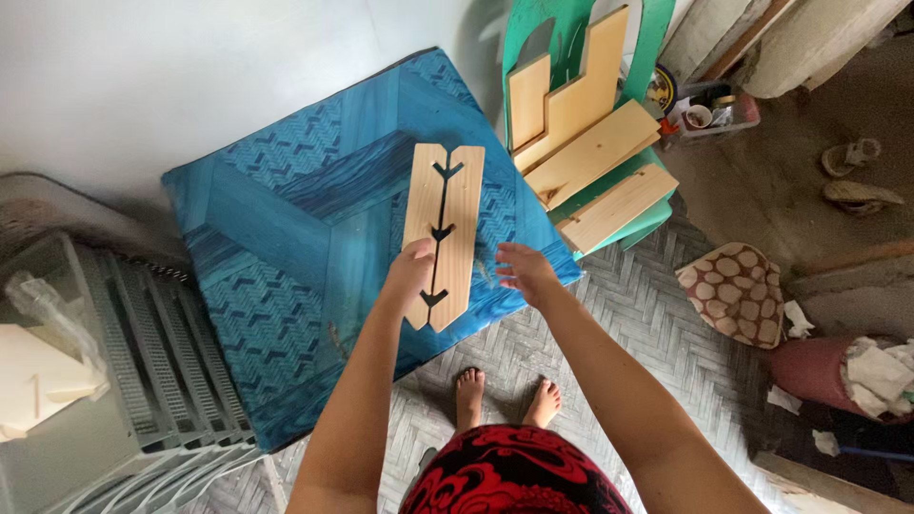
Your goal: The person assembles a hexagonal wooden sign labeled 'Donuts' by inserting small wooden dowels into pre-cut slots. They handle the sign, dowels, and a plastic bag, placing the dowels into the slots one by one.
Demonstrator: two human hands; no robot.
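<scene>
Two narrow pale wooden boards (443,228) with notched inner edges and pointed ends lie side by side, forming dark arrow-shaped gaps between them. They rest on a blue patterned table top (286,228). My left hand (409,271) grips the lower left board with fingers curled on its edge. My right hand (522,268) hovers just right of the boards, fingers spread, holding nothing.
Several plain wooden boards (590,143) are stacked on a green chair (647,221) at the back right. A grey slatted crate (124,362) stands at the left. A spotted cushion (738,290), sandals (852,171) and cloth scraps lie on the floor at right. My bare feet (505,400) stand on herringbone matting.
</scene>
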